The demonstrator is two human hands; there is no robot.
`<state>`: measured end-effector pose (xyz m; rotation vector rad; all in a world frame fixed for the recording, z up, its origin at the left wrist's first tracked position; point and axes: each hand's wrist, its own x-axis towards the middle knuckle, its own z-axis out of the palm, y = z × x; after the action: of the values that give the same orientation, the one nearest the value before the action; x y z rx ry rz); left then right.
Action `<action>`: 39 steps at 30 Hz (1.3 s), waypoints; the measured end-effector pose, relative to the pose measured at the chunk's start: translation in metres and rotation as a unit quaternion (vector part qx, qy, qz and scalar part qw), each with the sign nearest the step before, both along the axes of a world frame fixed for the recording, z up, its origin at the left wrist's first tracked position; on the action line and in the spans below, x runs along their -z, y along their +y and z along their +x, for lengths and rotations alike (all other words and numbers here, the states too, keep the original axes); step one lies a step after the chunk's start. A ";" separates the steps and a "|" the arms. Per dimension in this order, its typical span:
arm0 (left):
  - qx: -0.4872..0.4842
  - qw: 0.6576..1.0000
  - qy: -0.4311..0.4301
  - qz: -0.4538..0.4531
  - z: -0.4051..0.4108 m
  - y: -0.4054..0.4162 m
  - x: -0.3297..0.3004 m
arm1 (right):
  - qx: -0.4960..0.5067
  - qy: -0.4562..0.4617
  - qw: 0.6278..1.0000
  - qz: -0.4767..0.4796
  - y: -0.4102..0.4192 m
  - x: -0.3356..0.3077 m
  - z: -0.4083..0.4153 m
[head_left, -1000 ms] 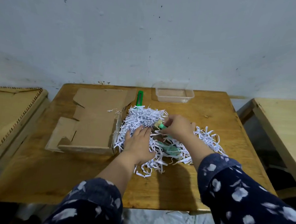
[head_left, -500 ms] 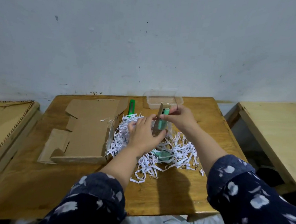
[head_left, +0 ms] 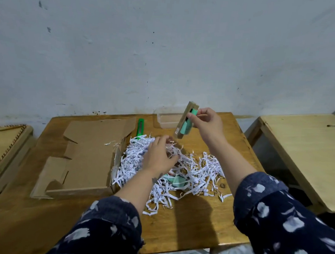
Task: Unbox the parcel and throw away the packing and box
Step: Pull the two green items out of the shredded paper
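We look down on a wooden surface (head_left: 185,225) set against a pale, scuffed wall (head_left: 168,47); a second pale table (head_left: 307,156) stands to the right, and a board with a stitched edge (head_left: 0,151) lies to the left. Both forearms wear dark sleeves (head_left: 287,220) with white flecks.

The right hand (head_left: 207,122) is raised above the far part of the surface, its grip closed on a small brown-and-mint packaged item (head_left: 185,121), which tilts with its upper end away from us. Just behind this grip, at the wall edge, we see a clear plastic tray (head_left: 166,119). Left of the grip, a green cutter (head_left: 140,128) lies flat, its near end under the paper.

Below and nearer than the right grip, the left hand (head_left: 159,156) rests palm-down on a heap of white shredded paper (head_left: 197,170), fingers curled loosely into the strips; we cannot tell whether it clamps anything. Under the strips just nearer than this hand, a mint-coloured piece (head_left: 176,182) shows partly. Left of the left hand, touching the heap, the opened cardboard box (head_left: 85,158) lies with its flaps spread, a few stray strips on it.
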<state>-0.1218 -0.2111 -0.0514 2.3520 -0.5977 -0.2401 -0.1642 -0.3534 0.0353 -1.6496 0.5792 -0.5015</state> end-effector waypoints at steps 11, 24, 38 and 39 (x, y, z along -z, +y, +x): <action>0.063 0.996 0.017 -0.063 -0.013 -0.079 -0.013 | 0.069 0.062 0.996 -0.014 -0.034 0.019 -0.014; 0.356 0.901 -0.079 0.235 -0.033 -0.107 0.035 | 0.127 0.324 0.912 -0.217 -0.113 0.089 -0.041; 0.318 0.924 -0.083 0.196 -0.011 -0.084 0.030 | 0.099 0.408 0.832 -0.362 -0.116 0.105 -0.022; 0.312 0.928 -0.082 0.185 -0.009 -0.082 0.027 | 0.096 0.404 0.830 -0.373 -0.110 0.102 -0.020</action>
<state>-0.1313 -0.2928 -0.0785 2.4765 -1.4946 -0.4762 -0.1846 -0.4638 -0.0662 -2.5914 1.2982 -0.1296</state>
